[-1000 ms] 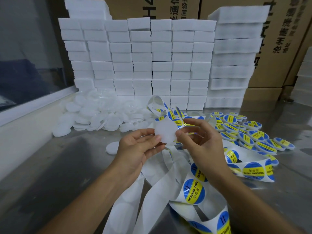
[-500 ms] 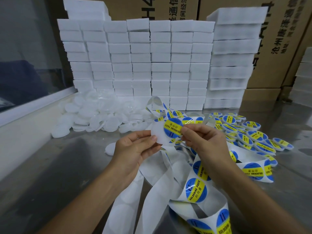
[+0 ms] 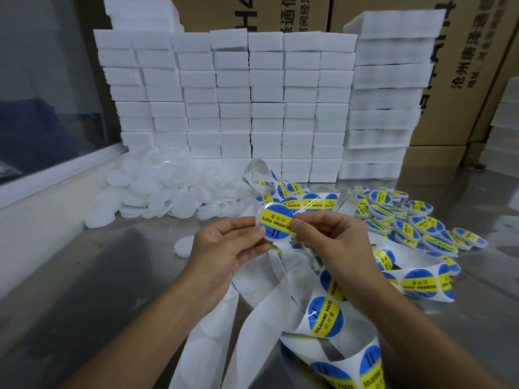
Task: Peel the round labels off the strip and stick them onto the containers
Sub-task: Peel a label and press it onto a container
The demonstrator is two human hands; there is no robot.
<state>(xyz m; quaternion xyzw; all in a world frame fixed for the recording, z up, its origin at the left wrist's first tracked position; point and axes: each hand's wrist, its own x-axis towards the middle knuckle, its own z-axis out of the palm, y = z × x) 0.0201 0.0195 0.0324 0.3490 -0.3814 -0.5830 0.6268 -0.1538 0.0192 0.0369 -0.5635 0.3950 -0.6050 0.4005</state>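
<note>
Hands meet above a steel worktop point(image 3: 84, 299), forearms reaching in from the near edge. At far left, a heap of unlabelled white containers point(image 3: 157, 189) lies against a raised sill below a window. The left hand point(image 3: 224, 248) pinches the left rim of a round white container point(image 3: 276, 222), thumb on its face, fingers curled behind. A blue-and-yellow label point(image 3: 276, 223) reading "SOLDERING PASTE" covers that container. The right hand point(image 3: 334, 240) pinches the opposite rim, thumb pressing the label's right edge. Beneath both hands, a white backing strip point(image 3: 252, 318) loops across the worktop, bare at left and bearing more labels at right. Labelled containers point(image 3: 415, 220) pile up at right. Behind, stacked white foam blocks point(image 3: 233, 108) stand before brown cartons point(image 3: 463, 66).
</note>
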